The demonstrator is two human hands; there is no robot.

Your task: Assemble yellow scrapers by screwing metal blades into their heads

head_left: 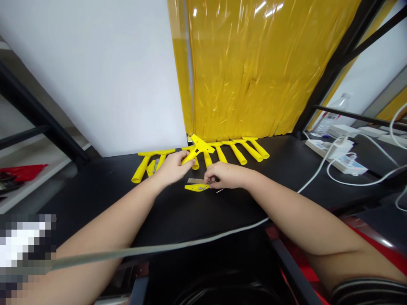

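Observation:
My left hand (174,166) is closed around the handle of a yellow T-shaped scraper body (199,146), its wide head raised and pointing away from me. My right hand (226,175) is down at the black table with its fingers pinched together; what they hold, if anything, is hidden. At those fingertips lies a yellow plate (192,187) with several small screws (201,188) on it. A thin metal blade (194,181) rests just behind the plate, partly covered by my right fingers. A small thin metal piece (220,190) shows below my right hand.
More yellow scraper bodies (252,150) lie in a row along the back of the black table (178,216). A white cable (203,240) crosses the front edge. To the right are a power strip (337,156) with plugs and a plastic bottle (333,114). Black frame posts flank the table.

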